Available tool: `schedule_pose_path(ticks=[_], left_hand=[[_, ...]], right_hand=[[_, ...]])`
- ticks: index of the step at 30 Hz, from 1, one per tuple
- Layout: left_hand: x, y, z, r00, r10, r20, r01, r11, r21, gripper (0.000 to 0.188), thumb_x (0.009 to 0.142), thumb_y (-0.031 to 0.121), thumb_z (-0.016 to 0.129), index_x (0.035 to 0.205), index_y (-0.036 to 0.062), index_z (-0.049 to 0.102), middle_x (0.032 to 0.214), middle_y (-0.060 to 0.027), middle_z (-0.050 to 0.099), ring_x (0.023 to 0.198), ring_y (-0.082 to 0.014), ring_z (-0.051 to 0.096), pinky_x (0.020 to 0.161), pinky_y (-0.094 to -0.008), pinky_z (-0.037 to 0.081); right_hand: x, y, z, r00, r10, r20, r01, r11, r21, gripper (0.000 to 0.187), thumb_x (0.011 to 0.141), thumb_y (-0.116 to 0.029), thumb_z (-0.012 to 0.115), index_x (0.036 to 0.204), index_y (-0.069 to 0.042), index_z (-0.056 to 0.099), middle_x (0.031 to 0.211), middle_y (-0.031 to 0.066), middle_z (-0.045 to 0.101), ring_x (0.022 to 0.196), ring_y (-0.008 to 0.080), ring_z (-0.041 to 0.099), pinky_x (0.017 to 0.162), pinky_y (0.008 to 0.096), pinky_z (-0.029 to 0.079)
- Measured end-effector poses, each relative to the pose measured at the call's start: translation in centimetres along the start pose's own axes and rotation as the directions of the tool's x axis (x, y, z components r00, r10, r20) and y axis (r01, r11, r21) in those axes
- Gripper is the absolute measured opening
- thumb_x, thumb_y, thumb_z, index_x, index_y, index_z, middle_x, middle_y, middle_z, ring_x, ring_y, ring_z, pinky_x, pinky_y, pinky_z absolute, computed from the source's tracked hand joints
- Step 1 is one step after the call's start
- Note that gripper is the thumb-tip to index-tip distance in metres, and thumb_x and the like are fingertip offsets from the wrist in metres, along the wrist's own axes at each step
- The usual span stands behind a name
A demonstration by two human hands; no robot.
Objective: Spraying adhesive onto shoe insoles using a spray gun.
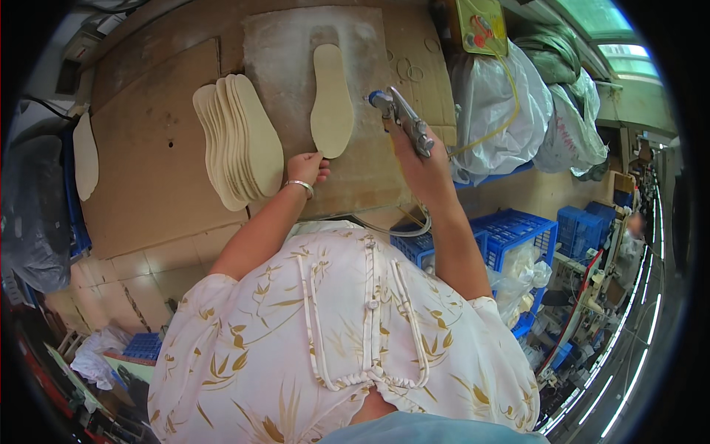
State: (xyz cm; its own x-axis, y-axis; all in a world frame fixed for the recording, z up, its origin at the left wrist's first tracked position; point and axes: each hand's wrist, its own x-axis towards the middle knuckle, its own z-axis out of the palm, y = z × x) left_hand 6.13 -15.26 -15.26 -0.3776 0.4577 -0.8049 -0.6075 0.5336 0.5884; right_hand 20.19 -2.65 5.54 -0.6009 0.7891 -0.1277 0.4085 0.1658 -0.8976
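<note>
A single cream insole [332,103] lies on a whitened board on the cardboard-covered table. My left hand [307,169] pinches the near end of this insole between thumb and fingertips. In my right hand [423,157] is a metal spray gun [403,118] with a blue cap, gripped by its handle and raised to the right of the insole. A fanned stack of cream insoles [240,140] lies to the left of my left hand, its pieces overlapping in a row.
The pale, dusted board [274,55] lies on brown cardboard [140,170]. Several rubber-band-like rings lie at the far right. A yellow hose [515,103] runs from a yellow container [481,26]. White plastic sacks [499,111] stand beside the table, with blue crates [510,229] below. Another insole [85,157] sits at the left edge.
</note>
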Motion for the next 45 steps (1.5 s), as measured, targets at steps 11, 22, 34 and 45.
schedule_pose_path(ticks=[11, 22, 34, 45], left_hand=[[-0.1, -0.1, 0.2, 1.0, 0.003, -0.019, -0.003, 1.0, 0.011, 0.025, 0.089, 0.024, 0.058, 0.099, 0.0009, 0.061, 0.087, -0.0078, 0.067, 0.066, -0.015, 0.064, 0.053, -0.0246, 0.052], [-0.1, 0.0, 0.1, 1.0, -0.01, -0.03, 0.01, 1.0, 0.017, 0.024, 0.089, 0.023, 0.058, 0.099, 0.0018, 0.061, 0.087, -0.0071, 0.067, 0.065, -0.0143, 0.064, 0.052, -0.0238, 0.051], [-0.3, 0.2, 0.1, 0.999, 0.004, -0.041, -0.001, 0.999, 0.052, 0.023, 0.089, 0.023, 0.058, 0.098, 0.0022, 0.062, 0.086, -0.0069, 0.067, 0.065, -0.0138, 0.064, 0.052, -0.0235, 0.05], [0.3, 0.0, -0.1, 1.0, 0.005, -0.025, -0.003, 0.998, 0.055, 0.023, 0.089, 0.023, 0.059, 0.097, 0.0019, 0.062, 0.086, -0.0071, 0.067, 0.065, -0.0141, 0.064, 0.051, -0.0238, 0.051]], right_hand=[[-0.6, 1.1, -0.1, 1.0, -0.005, 0.024, 0.005, 1.0, -0.029, 0.026, 0.09, -0.024, 0.061, 0.082, -0.001, 0.051, 0.061, 0.0044, 0.046, 0.058, 0.0117, 0.041, 0.054, 0.0286, 0.039], [0.2, 1.5, -0.5, 1.0, -0.006, 0.027, 0.007, 0.999, -0.042, 0.027, 0.09, -0.025, 0.06, 0.082, -0.001, 0.052, 0.06, 0.0054, 0.046, 0.056, 0.0137, 0.041, 0.054, 0.0295, 0.04], [-0.5, 1.1, -1.0, 0.998, 0.061, 0.001, -0.061, 0.996, -0.07, 0.025, 0.089, -0.024, 0.061, 0.084, -0.001, 0.053, 0.063, 0.0078, 0.05, 0.057, 0.0149, 0.043, 0.055, 0.03, 0.04], [-0.1, 0.9, -1.6, 0.999, 0.045, 0.022, -0.043, 0.995, -0.087, 0.021, 0.089, -0.021, 0.06, 0.086, -0.002, 0.053, 0.063, 0.007, 0.049, 0.058, 0.015, 0.043, 0.055, 0.03, 0.04]])
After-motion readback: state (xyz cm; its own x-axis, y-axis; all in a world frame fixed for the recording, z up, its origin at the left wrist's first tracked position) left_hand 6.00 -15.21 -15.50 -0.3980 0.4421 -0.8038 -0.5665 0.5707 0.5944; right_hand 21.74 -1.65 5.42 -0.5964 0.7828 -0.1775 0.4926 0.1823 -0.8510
